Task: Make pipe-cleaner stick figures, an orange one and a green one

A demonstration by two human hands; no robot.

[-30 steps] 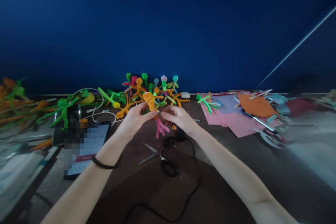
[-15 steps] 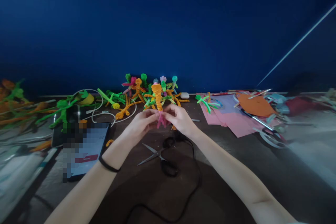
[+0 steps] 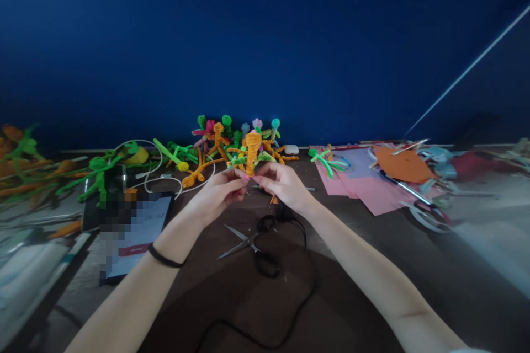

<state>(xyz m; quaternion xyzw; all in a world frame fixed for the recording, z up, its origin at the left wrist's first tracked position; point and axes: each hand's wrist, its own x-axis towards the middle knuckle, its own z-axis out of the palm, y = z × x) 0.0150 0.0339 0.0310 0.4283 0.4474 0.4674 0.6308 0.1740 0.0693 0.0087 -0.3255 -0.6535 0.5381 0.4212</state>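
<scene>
My left hand [image 3: 219,194] and right hand [image 3: 285,185] pinching an orange figure [image 3: 253,151], its pink end [image 3: 245,177] mostly hidden, the fuzzy pile [image 3: 28,146] far left blurry

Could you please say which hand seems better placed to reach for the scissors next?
Probably the right hand: the open scissors lie with black handles on its side and blades pointing left, though its fingers are at the orange figure.
</scene>
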